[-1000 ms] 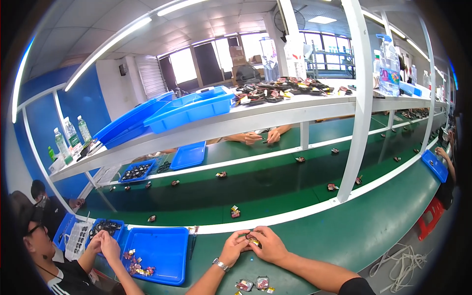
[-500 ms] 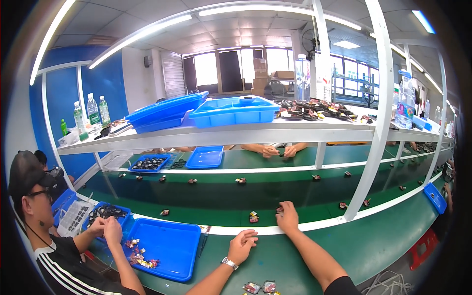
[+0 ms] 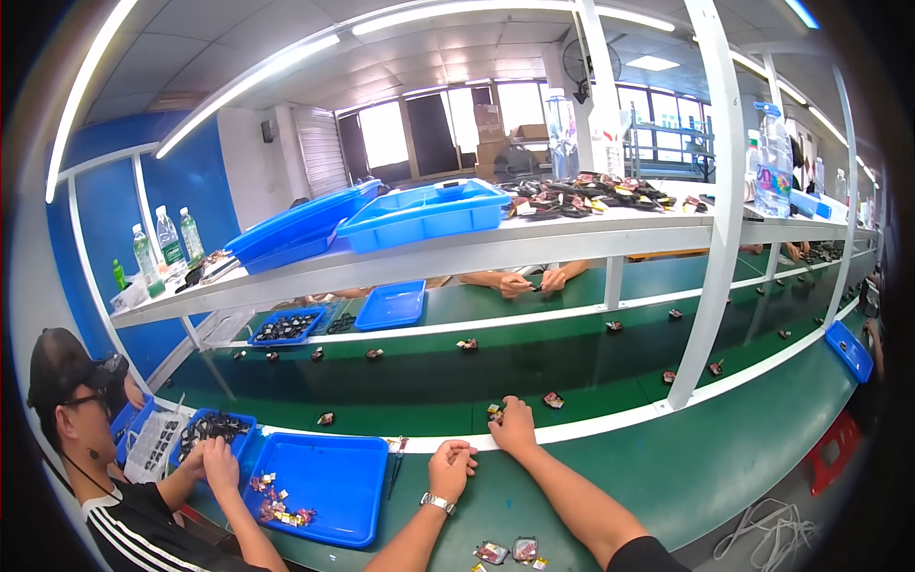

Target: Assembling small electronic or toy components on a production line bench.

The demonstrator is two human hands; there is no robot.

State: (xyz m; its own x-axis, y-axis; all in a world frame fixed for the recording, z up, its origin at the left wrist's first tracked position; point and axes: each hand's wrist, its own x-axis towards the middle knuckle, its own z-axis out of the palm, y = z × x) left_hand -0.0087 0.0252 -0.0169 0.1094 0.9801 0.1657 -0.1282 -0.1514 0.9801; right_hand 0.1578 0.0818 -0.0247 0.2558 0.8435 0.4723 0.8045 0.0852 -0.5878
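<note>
Over the near edge of the green belt (image 3: 429, 386), my right hand (image 3: 516, 425) reaches out with its fingers bent down around a small electronic part (image 3: 495, 413) with yellow and red bits. Another such part (image 3: 553, 399) lies on the belt just right of that hand. My left hand (image 3: 452, 469), a metal watch (image 3: 438, 502) on its wrist, hovers near the white rail (image 3: 562, 433) with loosely curled fingers. Whatever it may hold is hidden. On the green bench below, between my forearms, lie two small wired parts (image 3: 507, 550) with yellow tabs.
A blue tray (image 3: 357, 477) with several parts stands left of my left arm, tweezers (image 3: 395, 467) beside it. At the left a co-worker (image 3: 114, 458) handles something small by a blue bin (image 3: 246, 453). A white post (image 3: 713, 248) rises at the right. A shelf (image 3: 419, 246) spans above.
My right hand has moved left from one part on the belt to another; the first now lies uncovered. The fingers of my left hand have curled in. The view has shifted slightly.
</note>
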